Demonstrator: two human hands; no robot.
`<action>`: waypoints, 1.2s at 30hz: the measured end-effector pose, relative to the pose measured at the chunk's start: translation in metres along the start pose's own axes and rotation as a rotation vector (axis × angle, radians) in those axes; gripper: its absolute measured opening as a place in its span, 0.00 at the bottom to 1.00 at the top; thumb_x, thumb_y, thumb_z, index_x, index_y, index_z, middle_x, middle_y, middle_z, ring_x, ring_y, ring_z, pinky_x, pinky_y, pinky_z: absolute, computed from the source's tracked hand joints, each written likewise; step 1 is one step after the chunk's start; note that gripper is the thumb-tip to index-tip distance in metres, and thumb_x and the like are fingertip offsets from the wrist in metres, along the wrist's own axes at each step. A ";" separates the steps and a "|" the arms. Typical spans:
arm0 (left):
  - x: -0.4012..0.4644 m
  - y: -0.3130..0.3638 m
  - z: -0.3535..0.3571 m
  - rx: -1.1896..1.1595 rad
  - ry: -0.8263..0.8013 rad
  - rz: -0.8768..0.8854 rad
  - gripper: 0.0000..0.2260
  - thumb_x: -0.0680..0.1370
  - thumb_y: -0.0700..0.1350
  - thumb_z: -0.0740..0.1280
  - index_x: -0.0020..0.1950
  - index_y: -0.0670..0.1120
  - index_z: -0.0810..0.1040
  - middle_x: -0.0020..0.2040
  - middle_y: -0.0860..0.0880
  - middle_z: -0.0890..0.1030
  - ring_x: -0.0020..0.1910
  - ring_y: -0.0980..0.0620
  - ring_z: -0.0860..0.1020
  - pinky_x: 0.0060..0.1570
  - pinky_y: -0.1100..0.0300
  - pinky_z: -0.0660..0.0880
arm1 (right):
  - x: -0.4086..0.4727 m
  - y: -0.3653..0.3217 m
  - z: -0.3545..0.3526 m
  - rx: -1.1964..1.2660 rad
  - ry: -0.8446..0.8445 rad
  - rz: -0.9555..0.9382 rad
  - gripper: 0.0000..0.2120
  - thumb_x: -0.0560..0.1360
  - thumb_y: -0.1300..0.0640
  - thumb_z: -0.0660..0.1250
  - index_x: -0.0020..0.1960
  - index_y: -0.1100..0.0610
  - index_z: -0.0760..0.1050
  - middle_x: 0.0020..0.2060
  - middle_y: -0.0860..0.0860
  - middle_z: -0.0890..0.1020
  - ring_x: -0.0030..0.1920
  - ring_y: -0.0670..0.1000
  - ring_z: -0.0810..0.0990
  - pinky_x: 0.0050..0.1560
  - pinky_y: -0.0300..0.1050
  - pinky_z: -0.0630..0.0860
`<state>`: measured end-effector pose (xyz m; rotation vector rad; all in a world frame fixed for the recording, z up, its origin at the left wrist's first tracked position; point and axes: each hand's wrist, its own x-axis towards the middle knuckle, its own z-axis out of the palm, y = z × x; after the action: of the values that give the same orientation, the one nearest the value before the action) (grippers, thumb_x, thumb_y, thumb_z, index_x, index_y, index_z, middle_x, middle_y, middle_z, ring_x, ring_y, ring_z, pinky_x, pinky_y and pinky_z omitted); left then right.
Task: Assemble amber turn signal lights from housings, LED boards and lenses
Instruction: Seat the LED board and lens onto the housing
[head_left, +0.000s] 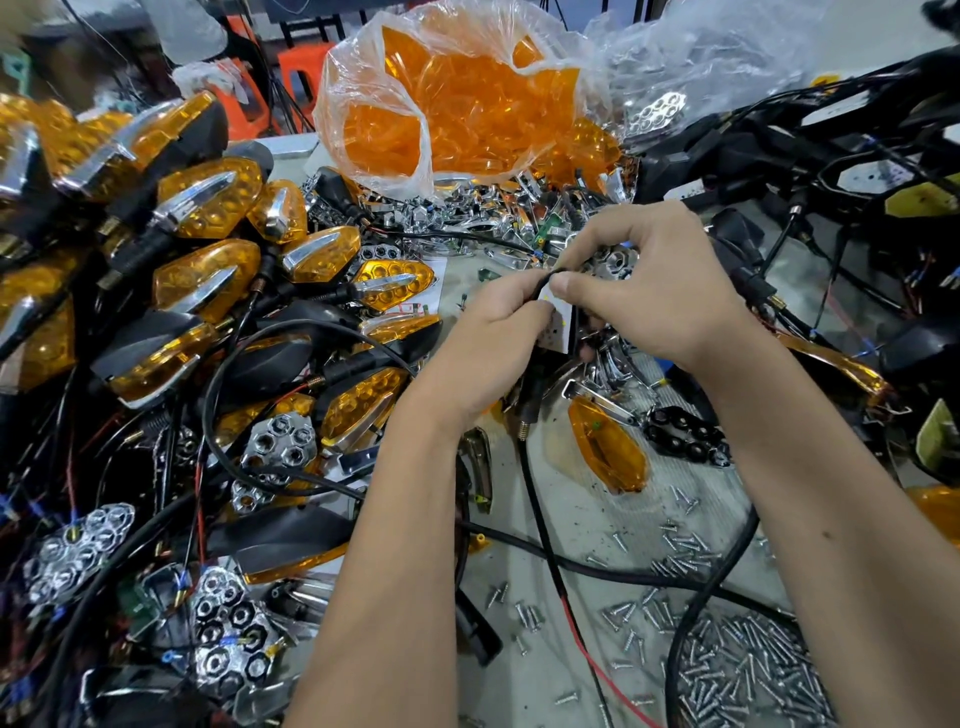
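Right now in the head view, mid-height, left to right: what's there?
Pile of finished amber turn signal lights → left hand → small white LED board pinched between both hands → right hand → tangle of black housings and wires.

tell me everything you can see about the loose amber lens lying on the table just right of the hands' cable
The loose amber lens is a translucent orange plastic shell, elongated and faceted, pointed at its ends. It lies alone on the grey table, tilted with one tip toward the screws. A chrome trim piece touches its upper end; a black reflector sits just right of it. Neither hand touches it.
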<state>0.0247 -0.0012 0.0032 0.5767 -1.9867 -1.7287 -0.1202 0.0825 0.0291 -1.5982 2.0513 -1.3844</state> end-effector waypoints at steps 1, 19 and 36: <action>0.000 -0.001 0.000 0.004 -0.008 -0.002 0.13 0.86 0.35 0.55 0.60 0.38 0.78 0.44 0.45 0.85 0.43 0.45 0.84 0.48 0.50 0.82 | 0.000 0.000 0.000 0.002 -0.009 0.003 0.05 0.73 0.58 0.77 0.40 0.52 0.83 0.40 0.40 0.82 0.38 0.35 0.79 0.58 0.50 0.77; 0.003 -0.003 -0.003 -0.432 0.168 -0.181 0.08 0.82 0.33 0.54 0.50 0.40 0.71 0.37 0.43 0.79 0.36 0.42 0.81 0.41 0.50 0.78 | 0.004 0.011 -0.006 0.349 -0.103 0.024 0.16 0.81 0.65 0.65 0.57 0.48 0.86 0.37 0.42 0.84 0.33 0.46 0.76 0.35 0.40 0.73; -0.005 0.004 -0.018 -0.602 0.234 -0.339 0.11 0.84 0.33 0.53 0.59 0.37 0.75 0.46 0.37 0.82 0.39 0.42 0.81 0.40 0.48 0.83 | 0.001 -0.004 0.012 0.373 -0.322 -0.056 0.20 0.71 0.72 0.77 0.59 0.55 0.82 0.34 0.48 0.77 0.31 0.52 0.79 0.36 0.49 0.84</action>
<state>0.0387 -0.0124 0.0095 0.8739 -1.1656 -2.2059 -0.1100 0.0752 0.0256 -1.5966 1.4784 -1.3271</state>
